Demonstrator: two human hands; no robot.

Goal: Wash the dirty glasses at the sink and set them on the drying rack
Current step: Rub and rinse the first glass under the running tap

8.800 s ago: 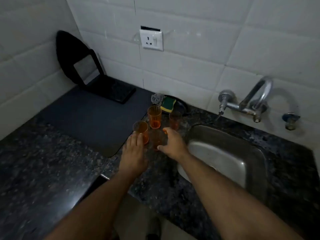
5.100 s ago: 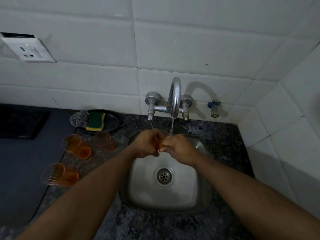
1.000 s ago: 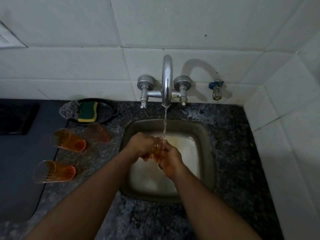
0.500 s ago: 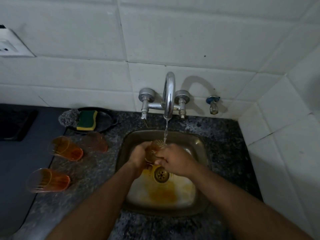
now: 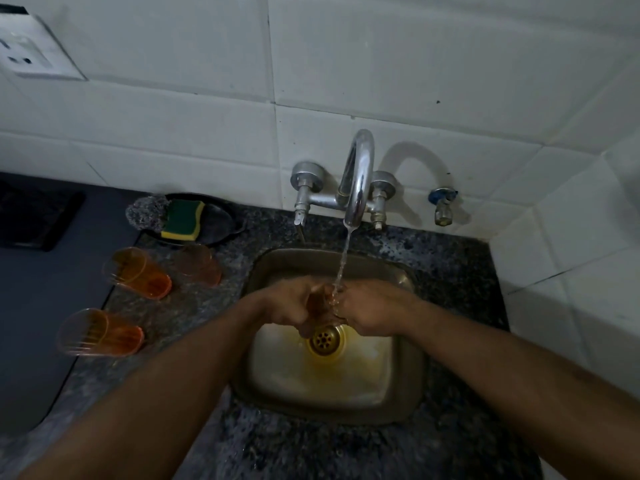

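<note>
Speckled dark granite (image 5: 346,452) fills the nearest part of the view, with both bare forearms crossing it toward the steel sink (image 5: 408,382). Orange-tinted water pools around the brass drain (image 5: 325,339), so the glass looks to have been emptied and is now being rinsed.

Above the drain, the left hand (image 5: 289,304) and right hand (image 5: 369,311) meet from 9 and 3 o'clock around one amber glass (image 5: 320,306). Both are curled closed on it, fingers wrapped about its sides. The stream from the tap (image 5: 358,178) falls onto the glass where the hands meet. How the glass is tilted I cannot tell; the fingers hide most of it.

As a judgement, the task is early: this is the first glass under water, and nothing has reached a drying place yet. At 9 to 10 o'clock of the sink, three more glasses wait on the counter. The nearest glass (image 5: 100,332) and the middle glass (image 5: 138,273) hold orange liquid, and the far glass (image 5: 199,265) appears paler. Past them, at 11 o'clock, a sponge (image 5: 183,220) rests on a dark dish (image 5: 221,226) beside a scrubber (image 5: 147,213). The dark mat (image 5: 38,306) on the left may serve as the drying spot.
</note>
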